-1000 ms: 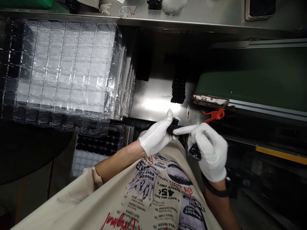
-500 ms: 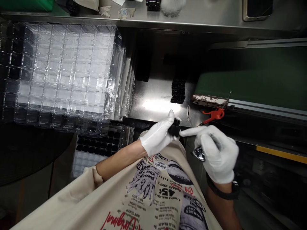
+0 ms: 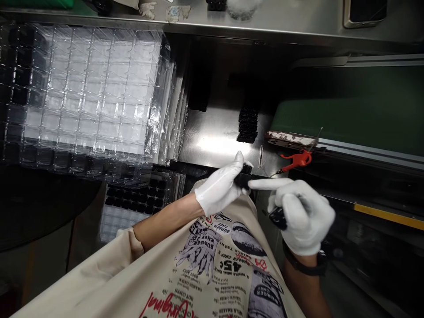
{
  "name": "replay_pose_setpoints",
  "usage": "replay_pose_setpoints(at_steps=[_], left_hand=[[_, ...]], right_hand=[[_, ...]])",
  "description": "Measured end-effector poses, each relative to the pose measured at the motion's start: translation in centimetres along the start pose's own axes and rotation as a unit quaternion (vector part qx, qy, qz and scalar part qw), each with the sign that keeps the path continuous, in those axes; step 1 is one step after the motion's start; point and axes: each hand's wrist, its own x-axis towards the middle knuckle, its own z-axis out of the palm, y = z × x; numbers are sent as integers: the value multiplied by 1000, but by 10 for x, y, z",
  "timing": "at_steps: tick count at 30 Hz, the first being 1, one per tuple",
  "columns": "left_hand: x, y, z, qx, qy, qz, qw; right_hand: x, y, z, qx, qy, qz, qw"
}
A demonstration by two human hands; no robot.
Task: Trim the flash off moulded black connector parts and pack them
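Observation:
White gloves cover both hands. My left hand (image 3: 221,187) holds a small black block (image 3: 244,177) between thumb and fingers, in front of my body. The index finger of my right hand (image 3: 303,216) is stretched out, its tip at the right side of the block. Its other fingers are curled round a shiny black object (image 3: 278,218), mostly hidden in the palm. Beyond the hands, a row of black parts (image 3: 247,124) lies on the metal surface (image 3: 212,143).
Clear compartment trays (image 3: 89,97) are stacked at left, with a tray of black pieces (image 3: 135,196) below. An orange air gun (image 3: 297,160) lies beside the green conveyor belt (image 3: 357,101) at right. A metal shelf (image 3: 281,26) crosses the top.
My right hand has shifted slightly right and turned, so the object in its palm shows a darker side. My left hand still holds the block. The view has moved slightly.

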Motion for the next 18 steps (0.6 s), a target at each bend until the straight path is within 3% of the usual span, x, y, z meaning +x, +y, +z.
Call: replay_pose_setpoints(at_steps=[3,9,12,18], left_hand=[[-1,1,1,-2,-6,-2,1000],[-7,8,8,-44,-5,-27,999],[-14,13,13,-36,-22,-39,998],[-25,20,23,4,-45,-28,999]], right_hand=[[1,-1,4,-21,-3,-43,999],[3,-9,-1,-47,52,35,997],[3,-20,2,-119,21,53,991],[5,-44,5,-173,-50,19,983]])
